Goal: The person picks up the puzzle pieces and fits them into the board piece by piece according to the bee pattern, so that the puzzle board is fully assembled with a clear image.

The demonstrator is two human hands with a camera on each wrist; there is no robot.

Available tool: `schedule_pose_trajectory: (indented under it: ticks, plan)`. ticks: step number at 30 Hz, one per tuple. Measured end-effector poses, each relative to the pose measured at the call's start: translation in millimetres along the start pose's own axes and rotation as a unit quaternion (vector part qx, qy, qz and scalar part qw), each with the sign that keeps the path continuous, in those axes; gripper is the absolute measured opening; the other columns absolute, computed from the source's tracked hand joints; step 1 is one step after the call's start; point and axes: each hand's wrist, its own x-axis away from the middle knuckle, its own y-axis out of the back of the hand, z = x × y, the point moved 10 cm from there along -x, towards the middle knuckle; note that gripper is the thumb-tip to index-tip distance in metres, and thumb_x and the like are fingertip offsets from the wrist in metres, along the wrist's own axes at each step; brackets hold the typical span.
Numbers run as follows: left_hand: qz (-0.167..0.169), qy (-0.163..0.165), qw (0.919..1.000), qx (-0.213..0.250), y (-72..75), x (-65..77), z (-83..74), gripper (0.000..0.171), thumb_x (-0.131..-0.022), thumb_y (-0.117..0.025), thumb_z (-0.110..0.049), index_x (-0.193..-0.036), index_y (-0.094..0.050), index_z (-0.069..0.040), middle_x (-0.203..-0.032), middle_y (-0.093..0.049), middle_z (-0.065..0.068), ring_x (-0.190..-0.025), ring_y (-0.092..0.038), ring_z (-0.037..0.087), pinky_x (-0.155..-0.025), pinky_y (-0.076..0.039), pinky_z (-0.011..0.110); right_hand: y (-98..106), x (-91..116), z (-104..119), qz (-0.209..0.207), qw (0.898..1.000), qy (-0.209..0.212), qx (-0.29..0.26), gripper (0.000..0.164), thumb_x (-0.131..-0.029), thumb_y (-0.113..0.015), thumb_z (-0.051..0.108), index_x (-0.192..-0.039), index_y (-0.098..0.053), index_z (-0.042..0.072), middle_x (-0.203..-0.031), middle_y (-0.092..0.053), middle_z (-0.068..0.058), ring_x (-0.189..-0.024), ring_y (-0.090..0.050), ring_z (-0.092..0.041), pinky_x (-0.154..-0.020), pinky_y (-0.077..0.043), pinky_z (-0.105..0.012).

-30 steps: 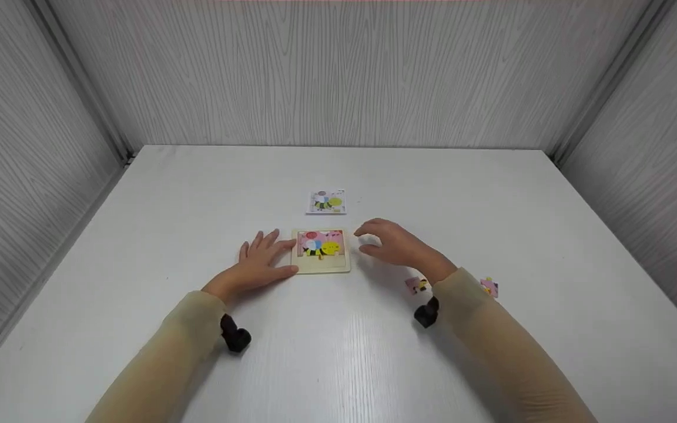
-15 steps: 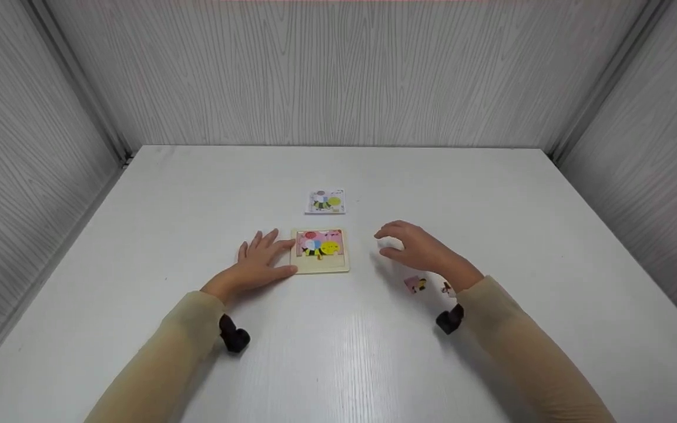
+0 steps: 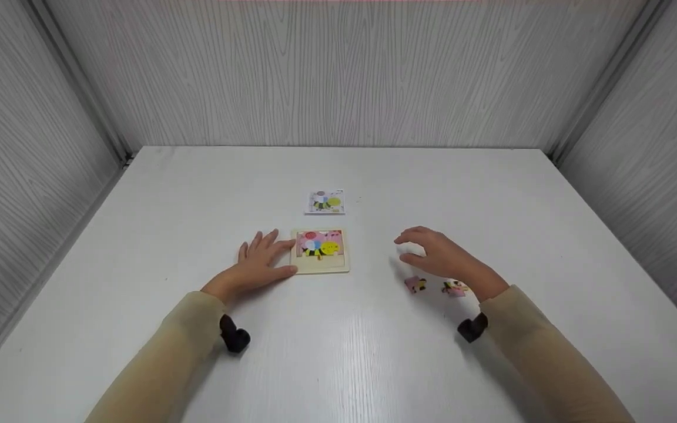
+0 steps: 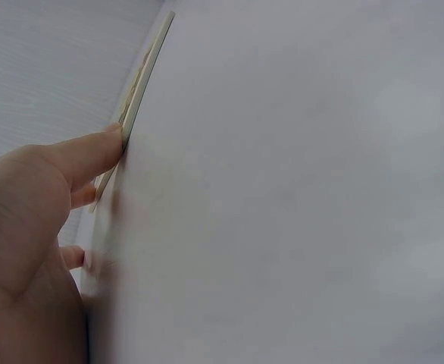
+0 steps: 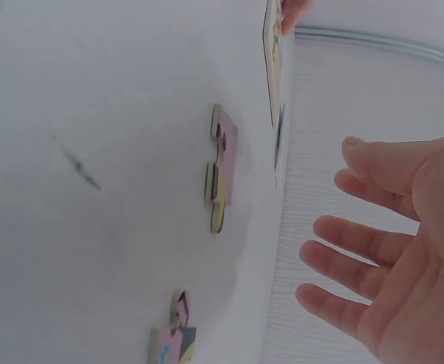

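A wooden jigsaw board (image 3: 317,267) lies mid-table, its upper part filled with a bee picture and its lower strip bare wood. My left hand (image 3: 259,267) is spread at its left side, with thumb and forefinger touching the frame; the left wrist view shows the thumb (image 4: 93,155) against the board's edge. My right hand (image 3: 444,257) hovers to the right of the board, fingers loosely bent and nothing between them. Just below it on the table lie two loose jigsaw pieces, a pink-and-yellow one (image 3: 415,285) and another (image 3: 454,288) partly overlapped by the wrist.
Behind the board lies a flat square picture (image 3: 325,201) with the same bee design. Grey wood-grained panels (image 3: 338,76) enclose the white table (image 3: 338,364) at the back and both sides.
My right hand has moved away from the board, rightward and slightly nearer, over the loose pieces. More of the right-hand piece shows now. The left hand stays at the board.
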Motion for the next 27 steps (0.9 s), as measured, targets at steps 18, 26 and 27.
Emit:
schedule_pose_trajectory:
  ticks: [18, 26, 27]
  plan:
    - [0.001, 0.001, 1.0000, -0.007, 1.4, 1.4, -1.3, 0.070, -0.089, -0.051, -0.053, -0.147, -0.028, -0.021, -0.155, -0.002, 0.015, -0.138, 0.012, 0.037, -0.104, 0.011, 0.059, -8.0, 36.2, -12.5, 0.000, 0.998, -0.051, -0.038, 0.049, -0.083, -0.068, 0.038, -0.123, -0.058, 0.010, -0.130, -0.051, -0.003, -0.123, -0.043, -0.023, -0.097, -0.038, -0.046]
    - [-0.003, 0.002, 1.0000, -0.007, 1.5, 0.0, -0.3, 0.070, -0.089, -0.052, -0.053, -0.147, -0.030, -0.021, -0.154, -0.003, 0.016, -0.138, 0.010, 0.039, -0.103, 0.010, 0.060, -12.0, 45.4, -10.8, -0.012, 1.000, -0.027, -0.004, 0.043, -0.085, -0.068, 0.030, -0.117, -0.060, 0.003, -0.124, -0.054, -0.009, -0.120, -0.046, -0.028, -0.096, -0.038, -0.046]
    - [-0.003, 0.002, 1.0000, -0.008, 1.4, -0.2, -0.3, 0.070, -0.089, -0.052, -0.053, -0.147, -0.030, -0.021, -0.154, -0.003, 0.016, -0.138, 0.010, 0.039, -0.103, 0.009, 0.060, -12.1, 46.1, -11.2, -0.013, 1.000, -0.027, 0.005, 0.042, -0.085, -0.068, 0.029, -0.116, -0.060, 0.002, -0.123, -0.055, -0.011, -0.120, -0.046, -0.030, -0.096, -0.038, -0.047]
